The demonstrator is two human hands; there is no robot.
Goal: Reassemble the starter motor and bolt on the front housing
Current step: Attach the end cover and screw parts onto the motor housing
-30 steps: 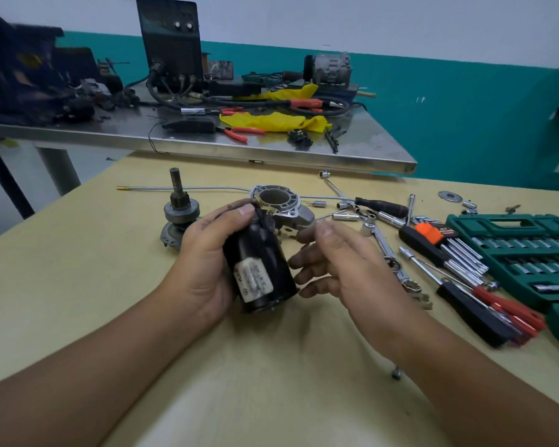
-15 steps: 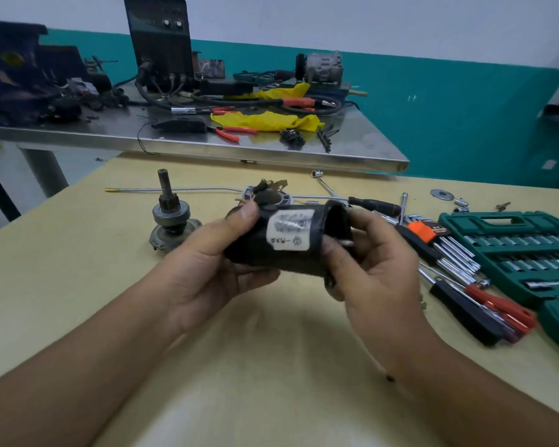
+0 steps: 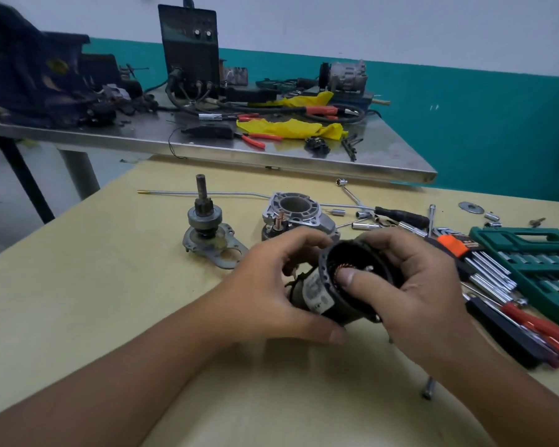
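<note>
Hands are clamped together on the black cylindrical metal motor body (image 3: 329, 293) above the yellow tabletop (image 3: 110, 285), left hand (image 3: 271, 285) cradling, right hand (image 3: 410, 285) thumbing its open end, which is best kept level for seating.

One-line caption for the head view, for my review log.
Both hands hold the black motor casing, open end up, near the front housing.

Left hand (image 3: 271, 295), right hand (image 3: 410, 285) curled, gripping
</note>
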